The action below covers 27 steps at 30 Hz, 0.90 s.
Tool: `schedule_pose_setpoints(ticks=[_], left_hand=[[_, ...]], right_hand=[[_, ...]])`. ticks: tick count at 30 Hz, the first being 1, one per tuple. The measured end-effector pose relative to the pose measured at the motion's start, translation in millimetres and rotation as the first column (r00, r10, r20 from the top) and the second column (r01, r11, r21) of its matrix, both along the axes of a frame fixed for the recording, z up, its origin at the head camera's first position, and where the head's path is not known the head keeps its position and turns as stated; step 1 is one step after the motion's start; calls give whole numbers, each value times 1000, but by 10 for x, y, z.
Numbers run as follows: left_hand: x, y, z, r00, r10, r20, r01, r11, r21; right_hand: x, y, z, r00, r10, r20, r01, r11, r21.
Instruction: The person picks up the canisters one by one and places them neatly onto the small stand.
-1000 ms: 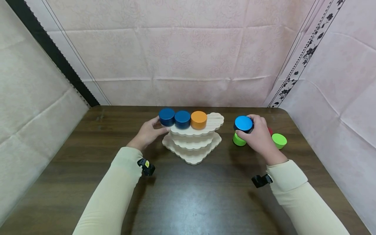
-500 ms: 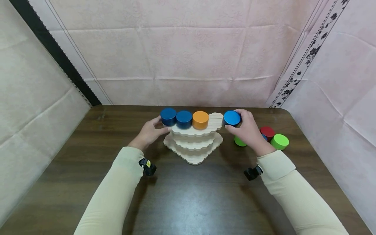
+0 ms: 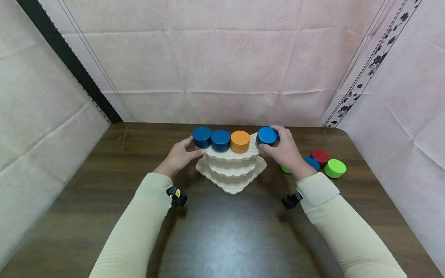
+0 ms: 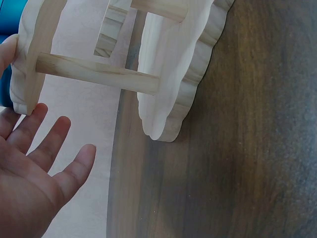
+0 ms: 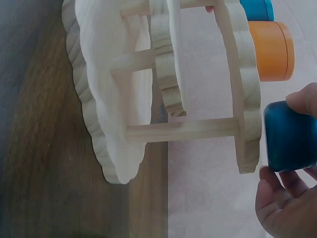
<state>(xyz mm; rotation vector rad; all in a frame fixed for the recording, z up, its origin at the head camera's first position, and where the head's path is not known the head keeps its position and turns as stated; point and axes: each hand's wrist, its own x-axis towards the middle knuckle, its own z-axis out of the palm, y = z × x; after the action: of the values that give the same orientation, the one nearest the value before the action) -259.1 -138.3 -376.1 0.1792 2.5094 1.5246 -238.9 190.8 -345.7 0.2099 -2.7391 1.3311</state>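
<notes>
A pale wooden tiered stand (image 3: 233, 187) with wavy-edged shelves stands on the table. Along its top shelf sit two blue round tins (image 3: 220, 141) and an orange round tin (image 3: 240, 142). My left hand (image 3: 180, 157) holds the left end of that shelf, thumb at the front and fingers behind, beside the outer blue tin (image 3: 201, 137). My right hand (image 3: 286, 151) grips another blue tin (image 5: 290, 136) between thumb and fingers at the shelf's right end. A narrow gap separates this tin from the shelf (image 5: 250, 124) in the right wrist view.
Right of the stand, on the brown table (image 3: 222, 239), are a red tin (image 3: 320, 157), a blue tin (image 3: 312, 163) and a green tin (image 3: 335, 168). Another green tin (image 3: 285, 169) is mostly hidden behind my right hand. Cloth walls (image 3: 222, 69) border the table behind and at both sides.
My right hand has carried the blue tin leftward from above the green tin to the top shelf's right end. My left hand keeps its hold on the shelf.
</notes>
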Motion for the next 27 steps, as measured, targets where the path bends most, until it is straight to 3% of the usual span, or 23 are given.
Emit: schedule_pose_setpoints(ticks=[11,27], left_hand=[[-1,14,20,1000,3,3,-3,1000,-3],[1,12,5,1000,3,15,-3,1000,22]], right_hand=[[-74,-115,18,999,51,-8,-51,999,4],[-174,-171,26,992,63,105,-65,998,18]])
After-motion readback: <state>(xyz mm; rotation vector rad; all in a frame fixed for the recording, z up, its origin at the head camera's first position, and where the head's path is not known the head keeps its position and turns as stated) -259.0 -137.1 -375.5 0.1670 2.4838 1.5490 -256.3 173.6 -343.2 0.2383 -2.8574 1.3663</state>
